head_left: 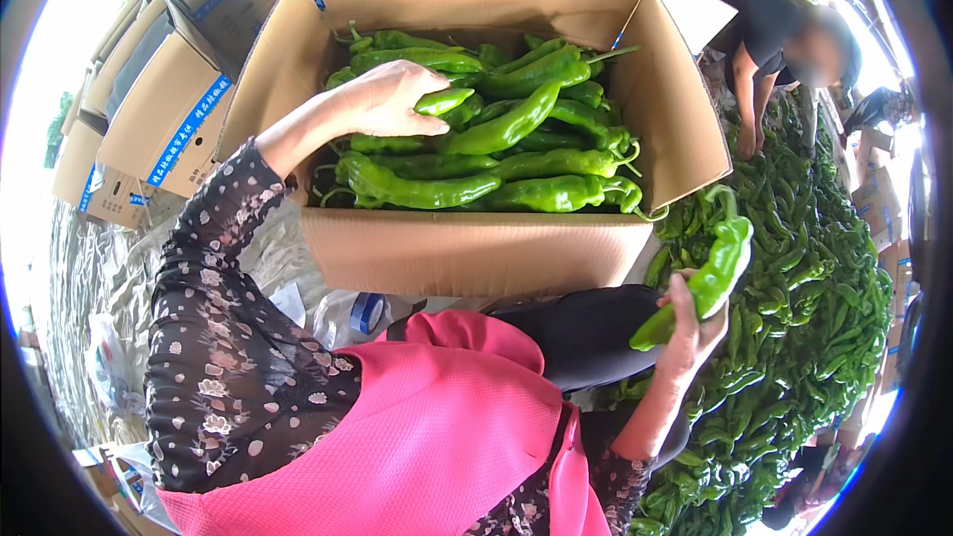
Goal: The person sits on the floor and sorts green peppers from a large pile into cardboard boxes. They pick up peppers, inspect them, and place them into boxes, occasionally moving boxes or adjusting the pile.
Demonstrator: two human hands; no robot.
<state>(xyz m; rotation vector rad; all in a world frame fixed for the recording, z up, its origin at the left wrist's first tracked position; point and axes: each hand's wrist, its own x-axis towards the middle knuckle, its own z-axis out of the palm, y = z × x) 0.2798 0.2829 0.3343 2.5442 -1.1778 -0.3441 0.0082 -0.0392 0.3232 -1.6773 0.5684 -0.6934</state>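
An open cardboard box (476,253) stands in front of me, filled with long green peppers (417,184) lying mostly crosswise in rows. My left hand (392,99) reaches into it from the left, its thumb and fingers closed around a pepper whose tip (444,101) pokes out between them. Outside the box, at the lower right, my right hand (693,330) grips another long green pepper (723,263). That pepper is held tilted, stem end up, and its lower tip sticks out past my fingers.
A big heap of green peppers (794,337) spreads over the ground on my right. Beyond it, another person (764,15) bends down with both hands at the heap. More cardboard boxes (164,129) crowd the left. A blue tape roll (366,312) lies near the box's front.
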